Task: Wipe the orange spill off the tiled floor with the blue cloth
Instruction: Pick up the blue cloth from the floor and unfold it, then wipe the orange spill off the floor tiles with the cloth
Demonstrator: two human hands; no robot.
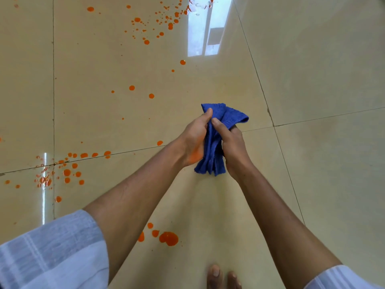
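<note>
A person's left hand (194, 135) and right hand (232, 147) both grip a bunched blue cloth (211, 155), held above the beige tiled floor (323, 69) with its loose ends hanging between the wrists. An orange smear marks the heel of the left hand, apparently from the orange spill (168, 238), which lies in drops and puddles across the tiles to the left and below the forearms. Bare toes (214, 273) show at the bottom edge.

text: none readable | labels: none | brands: none | numbers: none | signs: none
</note>
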